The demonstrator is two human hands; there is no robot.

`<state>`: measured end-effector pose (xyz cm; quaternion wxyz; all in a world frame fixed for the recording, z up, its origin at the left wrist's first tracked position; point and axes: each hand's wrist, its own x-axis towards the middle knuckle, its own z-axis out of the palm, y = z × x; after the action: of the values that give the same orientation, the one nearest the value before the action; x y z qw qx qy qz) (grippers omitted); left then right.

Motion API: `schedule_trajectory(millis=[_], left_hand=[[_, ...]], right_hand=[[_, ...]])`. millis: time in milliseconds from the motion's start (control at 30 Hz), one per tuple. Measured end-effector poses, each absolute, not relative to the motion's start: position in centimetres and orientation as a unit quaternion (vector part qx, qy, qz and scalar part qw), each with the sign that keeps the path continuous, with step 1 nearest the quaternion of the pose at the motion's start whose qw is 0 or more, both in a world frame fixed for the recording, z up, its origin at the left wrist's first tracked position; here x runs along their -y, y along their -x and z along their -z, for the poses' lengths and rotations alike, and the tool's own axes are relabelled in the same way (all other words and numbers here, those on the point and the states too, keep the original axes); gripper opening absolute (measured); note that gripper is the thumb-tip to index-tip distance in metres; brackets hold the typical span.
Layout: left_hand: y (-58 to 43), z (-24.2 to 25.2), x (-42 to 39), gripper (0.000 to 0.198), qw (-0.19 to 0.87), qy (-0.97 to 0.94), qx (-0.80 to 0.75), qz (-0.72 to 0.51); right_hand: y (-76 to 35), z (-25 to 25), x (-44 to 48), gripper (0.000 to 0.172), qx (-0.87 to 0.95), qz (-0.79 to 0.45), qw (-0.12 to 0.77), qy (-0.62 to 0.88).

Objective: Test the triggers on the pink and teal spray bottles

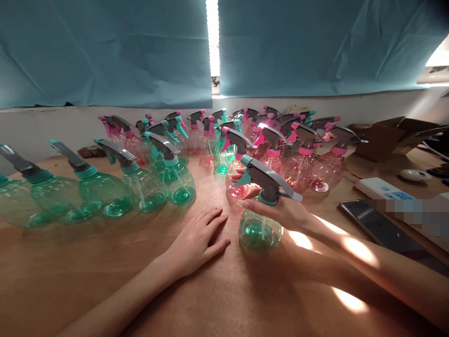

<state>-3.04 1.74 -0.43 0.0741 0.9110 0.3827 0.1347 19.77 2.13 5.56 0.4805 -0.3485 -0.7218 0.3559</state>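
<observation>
My right hand [270, 208] is wrapped round the neck of a green spray bottle [261, 234] with a grey and teal trigger head, just right of the middle. The bottle is upright. Flat on the wooden table [196, 295] rests my left hand [198, 238], fingers spread, holding nothing. To its left stands a row of green spray bottles [178, 187]. Just behind the held bottle is a pink spray bottle [233, 175], first in a row of pink ones [298, 168] running to the right.
More pink and green spray bottles [206, 145] crowd the back of the table. At the right are an open cardboard box [386, 140], a white computer mouse [416, 175], a white power strip [382, 189] and a black phone [379, 224]. Blue curtains [105, 51] hang behind.
</observation>
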Motion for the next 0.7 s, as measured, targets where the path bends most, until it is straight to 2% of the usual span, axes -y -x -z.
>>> schedule_trajectory(millis=[133,433,700], left_hand=[[3.04,0.42,-1.85,0.049,0.071,-0.911,-0.384,-0.132],[2.95,0.43,-1.87,0.050,0.075,-0.912,-0.384,-0.121],[2.90,0.30,-1.84,0.048,0.074,-0.912,-0.382,-0.129]], right_hand=[[-19.71,-5.65,-2.06,0.033,0.714,-0.358,0.484,0.357],[-19.65,-5.57,-1.91,0.045,0.727,-0.318,0.463,0.397],[-19.81,-5.47,-1.92,0.048,0.725,-0.316,0.464,0.399]])
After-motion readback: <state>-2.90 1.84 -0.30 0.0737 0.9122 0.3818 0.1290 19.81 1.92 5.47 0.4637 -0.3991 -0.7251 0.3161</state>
